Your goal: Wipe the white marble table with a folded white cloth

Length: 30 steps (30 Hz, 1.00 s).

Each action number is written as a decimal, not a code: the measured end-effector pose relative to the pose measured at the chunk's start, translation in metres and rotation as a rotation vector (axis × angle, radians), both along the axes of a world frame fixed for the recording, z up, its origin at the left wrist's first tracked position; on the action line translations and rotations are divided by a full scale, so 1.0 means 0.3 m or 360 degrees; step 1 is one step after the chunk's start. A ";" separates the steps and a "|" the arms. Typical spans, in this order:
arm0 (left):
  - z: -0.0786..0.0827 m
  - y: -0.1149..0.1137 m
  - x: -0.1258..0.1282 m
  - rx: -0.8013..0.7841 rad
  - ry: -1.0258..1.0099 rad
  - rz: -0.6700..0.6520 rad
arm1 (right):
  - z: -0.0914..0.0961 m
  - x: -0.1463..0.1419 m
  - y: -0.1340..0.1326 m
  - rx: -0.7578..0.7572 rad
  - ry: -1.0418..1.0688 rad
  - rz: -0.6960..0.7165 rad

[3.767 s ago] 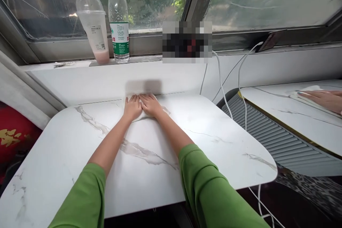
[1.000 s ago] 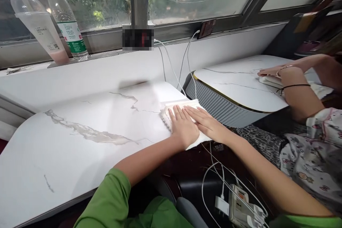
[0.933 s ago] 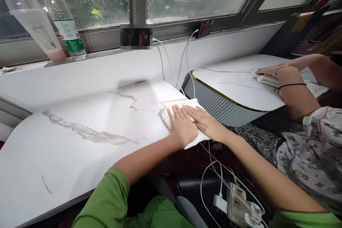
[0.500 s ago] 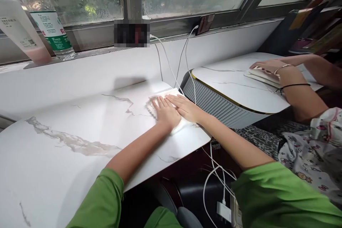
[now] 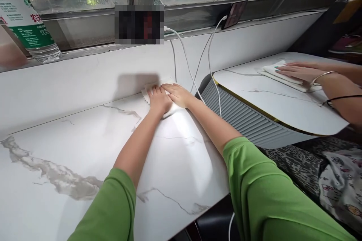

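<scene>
A white cloth (image 5: 170,111) lies on the white marble-patterned tabletop (image 5: 175,158), at its far edge by the wall. My left hand (image 5: 159,100) presses flat on the cloth with its fingers stretched out. Beside it my right hand (image 5: 178,95) also lies flat on the cloth, touching the left. Neither hand is wrapped round it. Much of the cloth is hidden beneath both palms, and its scalloped edge shows at the left.
At a neighbouring table (image 5: 243,81) another person's hands (image 5: 302,72) rest on a folded white cloth (image 5: 278,71). A water bottle (image 5: 31,26), a blurred-out device (image 5: 139,25) and a phone (image 5: 234,14) stand on the sill. A white charging cable (image 5: 185,54) hangs between the tables.
Both my hands have slid the cloth away from me and slightly left, up to the wall. The other person's hands have flattened on their cloth. The view has shifted.
</scene>
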<state>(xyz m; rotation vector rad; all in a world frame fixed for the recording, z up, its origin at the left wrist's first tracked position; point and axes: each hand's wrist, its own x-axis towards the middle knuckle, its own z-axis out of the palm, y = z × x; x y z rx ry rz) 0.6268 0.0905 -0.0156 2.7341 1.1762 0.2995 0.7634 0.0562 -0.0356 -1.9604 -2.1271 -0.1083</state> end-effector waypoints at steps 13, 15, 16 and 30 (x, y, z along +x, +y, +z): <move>-0.015 0.024 -0.039 0.0024 0.0021 -0.0123 | -0.006 -0.046 -0.035 0.0057 0.0012 -0.0119; -0.009 -0.003 -0.071 0.0034 0.0045 -0.0151 | -0.003 -0.082 -0.073 0.0056 0.0000 -0.0135; -0.007 -0.022 -0.090 0.0039 0.0054 -0.0156 | -0.002 -0.101 -0.094 0.0062 0.0005 -0.0133; 0.012 -0.447 -0.484 0.0161 0.0124 -0.0243 | 0.038 -0.501 -0.553 0.0114 0.0143 -0.0075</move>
